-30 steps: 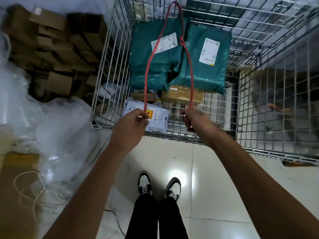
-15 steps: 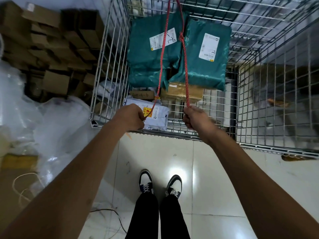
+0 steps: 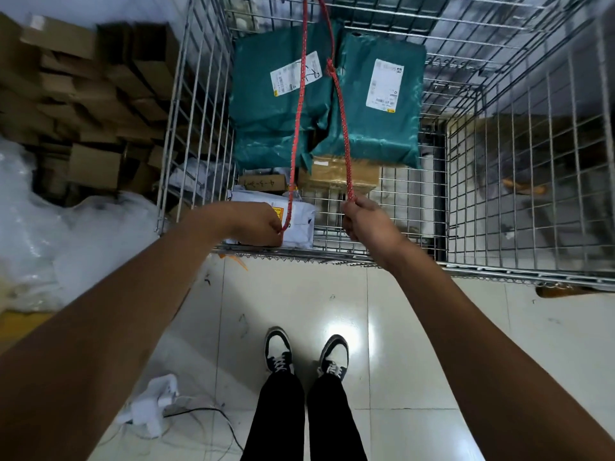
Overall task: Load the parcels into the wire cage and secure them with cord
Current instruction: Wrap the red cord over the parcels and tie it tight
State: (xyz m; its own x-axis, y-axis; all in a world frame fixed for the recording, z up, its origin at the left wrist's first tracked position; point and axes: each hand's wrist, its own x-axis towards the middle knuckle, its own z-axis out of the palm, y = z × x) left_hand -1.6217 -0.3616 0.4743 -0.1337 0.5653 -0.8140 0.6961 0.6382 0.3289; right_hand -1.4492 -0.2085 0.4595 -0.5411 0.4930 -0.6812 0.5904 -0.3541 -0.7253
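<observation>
The red cord (image 3: pixel 342 128) runs in two taut strands from the top of the frame over the parcels, knotted partway along the right strand; the left hand (image 3: pixel 258 222) pinches one end and the right hand (image 3: pixel 369 222) curls its fingers round the other, both at the near rim. Inside the wire cage (image 3: pixel 499 181) two green parcels (image 3: pixel 376 128) lie side by side on top of a brown box (image 3: pixel 332 176), with a white parcel (image 3: pixel 299 224) lower down by the near rim.
</observation>
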